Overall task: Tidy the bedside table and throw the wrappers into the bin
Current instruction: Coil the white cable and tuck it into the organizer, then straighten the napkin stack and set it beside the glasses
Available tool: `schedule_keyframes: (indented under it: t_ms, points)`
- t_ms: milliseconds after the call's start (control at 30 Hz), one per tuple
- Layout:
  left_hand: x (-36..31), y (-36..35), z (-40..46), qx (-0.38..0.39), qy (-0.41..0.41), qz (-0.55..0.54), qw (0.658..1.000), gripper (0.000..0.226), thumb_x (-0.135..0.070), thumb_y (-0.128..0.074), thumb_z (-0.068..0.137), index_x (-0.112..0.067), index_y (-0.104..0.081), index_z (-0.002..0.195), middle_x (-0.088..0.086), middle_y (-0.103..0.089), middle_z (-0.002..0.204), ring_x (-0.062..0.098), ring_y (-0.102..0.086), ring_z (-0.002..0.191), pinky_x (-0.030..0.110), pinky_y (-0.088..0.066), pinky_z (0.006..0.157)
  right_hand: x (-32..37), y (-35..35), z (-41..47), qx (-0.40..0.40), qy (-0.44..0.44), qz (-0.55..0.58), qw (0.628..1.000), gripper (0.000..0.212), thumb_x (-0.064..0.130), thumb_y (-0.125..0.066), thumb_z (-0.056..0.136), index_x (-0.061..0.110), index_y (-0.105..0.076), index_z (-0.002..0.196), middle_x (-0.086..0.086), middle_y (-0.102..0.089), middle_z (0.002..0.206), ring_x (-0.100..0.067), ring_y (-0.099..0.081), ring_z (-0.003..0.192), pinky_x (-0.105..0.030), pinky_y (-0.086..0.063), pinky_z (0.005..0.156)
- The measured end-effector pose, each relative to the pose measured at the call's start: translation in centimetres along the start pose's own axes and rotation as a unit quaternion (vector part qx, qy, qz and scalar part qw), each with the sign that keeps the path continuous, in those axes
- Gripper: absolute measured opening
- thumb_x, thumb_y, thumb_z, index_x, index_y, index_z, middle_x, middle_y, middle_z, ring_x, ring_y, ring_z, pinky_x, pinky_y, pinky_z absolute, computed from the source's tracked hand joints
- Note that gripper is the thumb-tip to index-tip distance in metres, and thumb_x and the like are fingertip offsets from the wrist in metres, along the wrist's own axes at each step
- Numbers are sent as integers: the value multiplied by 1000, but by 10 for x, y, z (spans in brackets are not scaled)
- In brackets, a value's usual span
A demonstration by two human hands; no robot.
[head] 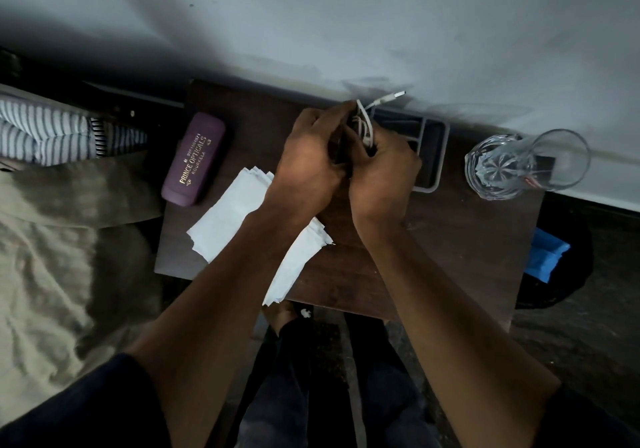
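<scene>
Above the dark wooden bedside table (pixel 450 257), my left hand (pixel 308 160) and my right hand (pixel 384 177) meet and both grip a coiled white charging cable (pixel 367 125). Its plug end sticks up toward the wall. A dark object seems to sit between the palms, mostly hidden. White tissue papers (pixel 225 219) lie on the table under my left forearm. A purple glasses case (pixel 194 160) lies at the table's left. A black bin (pixel 568 260) with a blue wrapper (pixel 547 257) inside stands on the floor to the right.
A grey organiser tray (pixel 433 156) sits at the back of the table behind my hands. A clear glass (pixel 502 167) stands at the back right. The bed with an olive sheet (pixel 52 257) and a striped pillow (pixel 45 132) borders the left.
</scene>
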State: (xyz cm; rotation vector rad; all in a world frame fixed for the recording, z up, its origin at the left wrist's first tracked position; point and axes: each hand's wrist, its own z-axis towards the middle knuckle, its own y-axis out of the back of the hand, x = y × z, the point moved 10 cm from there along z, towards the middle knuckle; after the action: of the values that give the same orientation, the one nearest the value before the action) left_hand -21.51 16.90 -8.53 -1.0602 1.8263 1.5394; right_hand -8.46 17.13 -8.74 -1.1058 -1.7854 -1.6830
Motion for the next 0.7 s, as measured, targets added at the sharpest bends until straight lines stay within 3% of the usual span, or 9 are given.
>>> schedule_keyframes:
  t_ms: [167,333,433,500,567,633,700]
  points:
    - [5,6,2,-8,19,-21,1000,60,-6,-73,78,-23,-64,135,0,-63,109,8,-64,95,-1,-39,81,7,13,-5,12,25,25,999,20,22,-72,94,4,-80,97,-11,-78,84,-27,-72,76,-47,-56,71]
    - [5,9,0,-2,32,-50,998,56,-7,-75,78,-20,-67,131,3,-72,115,14,-70,103,24,-55,92,11,15,-6,19,26,-3,999,19,21,-73,93,3,-80,92,-13,-77,80,-29,-71,72,-49,-56,70]
    - [14,11,-5,-6,56,-57,997,65,-6,-81,74,-18,-64,136,3,-73,118,12,-71,103,23,-56,92,18,25,-11,-21,64,-34,997,15,14,-73,91,1,-79,90,-15,-73,85,-31,-69,77,-46,-55,72]
    - [22,13,-11,-14,74,-49,996,73,-6,-84,73,-17,-59,141,3,-72,118,12,-70,103,22,-56,91,17,19,-16,5,70,-69,995,16,15,-73,92,1,-80,91,-15,-72,87,-29,-67,80,-44,-52,74]
    - [31,17,-23,-23,91,-64,994,90,-6,-87,72,-20,-45,150,3,-69,115,13,-68,97,19,-57,84,19,18,-21,11,75,-66,995,18,18,-74,93,2,-80,94,-14,-73,90,-25,-68,82,-39,-54,76]
    - [43,16,-45,-25,124,-94,988,106,-7,-89,69,-26,-31,156,0,-64,114,11,-64,94,14,-55,79,29,33,-26,-47,100,-67,992,20,21,-76,91,3,-80,96,-13,-74,93,-23,-70,83,-25,-52,76]
    - [56,13,-71,-13,149,-109,983,108,-8,-90,69,-27,-29,157,-5,-61,114,8,-62,96,11,-52,78,42,48,-37,-113,134,-84,981,17,22,-77,89,5,-79,93,-11,-73,89,-22,-69,77,-17,-41,69]
